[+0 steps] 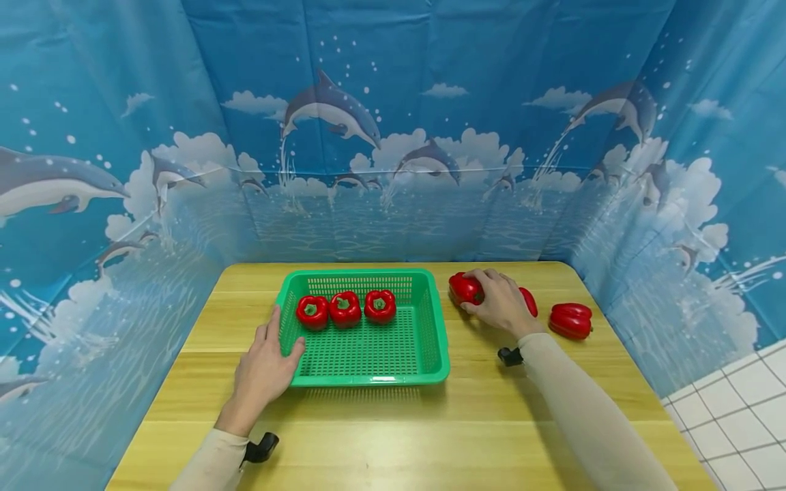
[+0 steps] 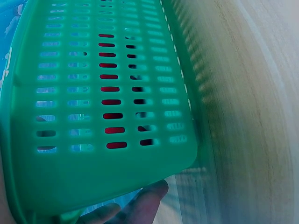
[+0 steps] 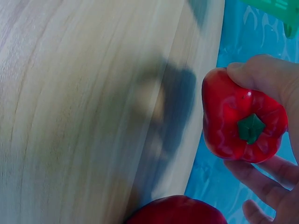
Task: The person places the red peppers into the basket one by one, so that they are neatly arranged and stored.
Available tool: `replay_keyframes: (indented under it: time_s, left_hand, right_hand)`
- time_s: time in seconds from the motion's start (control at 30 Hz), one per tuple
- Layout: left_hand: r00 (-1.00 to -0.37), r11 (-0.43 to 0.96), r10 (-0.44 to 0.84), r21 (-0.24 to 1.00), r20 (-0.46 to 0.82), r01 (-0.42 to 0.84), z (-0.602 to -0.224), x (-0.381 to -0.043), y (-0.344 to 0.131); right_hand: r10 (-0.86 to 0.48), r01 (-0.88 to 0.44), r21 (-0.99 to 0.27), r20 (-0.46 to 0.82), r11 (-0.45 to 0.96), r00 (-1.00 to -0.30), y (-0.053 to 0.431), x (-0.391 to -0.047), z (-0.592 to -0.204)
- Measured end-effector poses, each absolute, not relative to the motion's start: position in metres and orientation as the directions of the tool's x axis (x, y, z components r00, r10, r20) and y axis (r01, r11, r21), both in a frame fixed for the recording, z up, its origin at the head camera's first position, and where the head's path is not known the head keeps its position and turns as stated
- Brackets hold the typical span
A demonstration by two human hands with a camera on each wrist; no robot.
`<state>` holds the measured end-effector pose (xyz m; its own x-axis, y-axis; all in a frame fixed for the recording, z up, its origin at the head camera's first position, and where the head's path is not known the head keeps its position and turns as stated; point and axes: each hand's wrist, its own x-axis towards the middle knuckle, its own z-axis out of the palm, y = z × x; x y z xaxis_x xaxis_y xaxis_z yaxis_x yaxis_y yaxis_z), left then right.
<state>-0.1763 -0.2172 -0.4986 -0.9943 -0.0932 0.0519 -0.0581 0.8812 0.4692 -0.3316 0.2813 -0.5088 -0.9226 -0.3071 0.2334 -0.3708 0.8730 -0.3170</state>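
Observation:
A green plastic basket (image 1: 368,379) with slotted walls stands on the table, holding three red bell peppers (image 1: 380,307) in a row towards its back. My left hand (image 1: 265,361) rests at the basket's left wall, thumb over the rim; the left wrist view shows its fingertips beside the green wall (image 2: 93,177). To the right of the basket, my right hand (image 1: 499,300) grips a red bell pepper (image 3: 243,116) between thumb and fingers, its green stem facing the right wrist camera. Partly hidden behind that hand is another red pepper (image 1: 528,301).
One more red bell pepper (image 1: 571,321) lies on its side near the table's right edge. The wooden table (image 1: 393,443) is backed on three sides by a blue dolphin-print curtain (image 1: 393,204). White tiles (image 1: 737,409) show at the lower right.

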Motion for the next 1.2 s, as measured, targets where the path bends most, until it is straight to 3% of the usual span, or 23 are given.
replay_keyframes:
  time_s: [1.2]
  left_hand:
    - [-0.995,0.882,-0.088,0.469,0.047,-0.056,-0.5,-0.177,-0.217]
  right_hand:
    - [-0.316,-0.417,-0.3,0.332,0.858,-0.889,0.273,-0.311,-0.481]
